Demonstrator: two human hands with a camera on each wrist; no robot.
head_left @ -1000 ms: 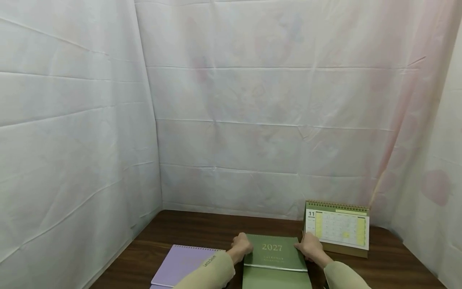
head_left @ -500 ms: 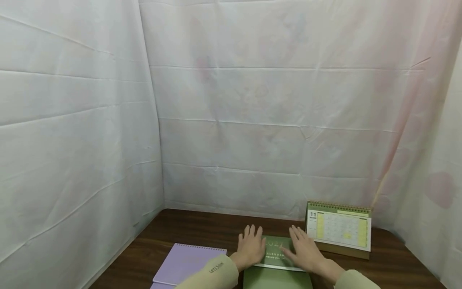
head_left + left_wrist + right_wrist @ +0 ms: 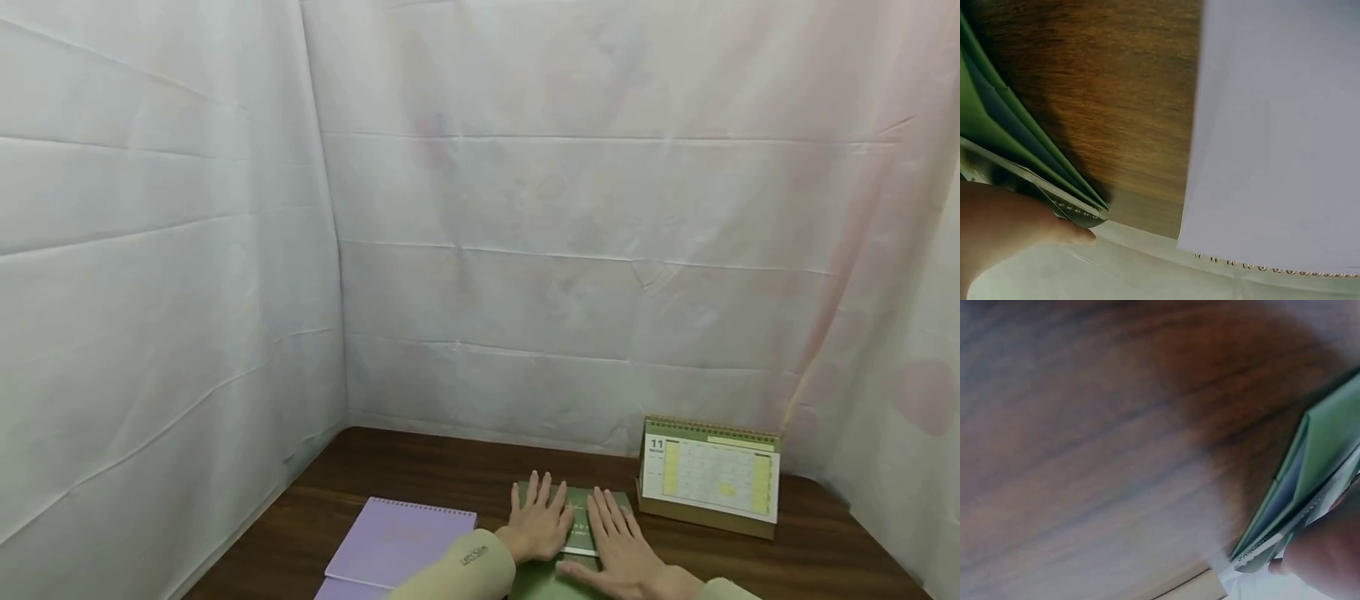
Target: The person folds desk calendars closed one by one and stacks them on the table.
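A green desk calendar point(image 3: 581, 527) lies on the dark wood table point(image 3: 450, 462), its cover lettering partly hidden by the hands. Flat on the cover's left side rests my left hand point(image 3: 536, 521), fingers straight and spread a little, pointing away from me. On the right side my right hand point(image 3: 621, 550) lies the same way, thumb out to the left. Both wrist views show the folded green base point(image 3: 1329, 434) under the pages, with a narrow gap between its layers. In the left wrist view the left hand point(image 3: 1016, 228) presses along the calendar's page edge.
A purple spiral calendar point(image 3: 405, 542) lies to the left, close to the left sleeve. At the back right stands an upright desk calendar point(image 3: 708, 475) showing a month page marked 11. White curtains point(image 3: 480, 292) enclose the table's back and sides.
Both hands have let go of the green calendar's side edges and now lie flat on its cover, closer together. The purple and standing calendars keep their places.
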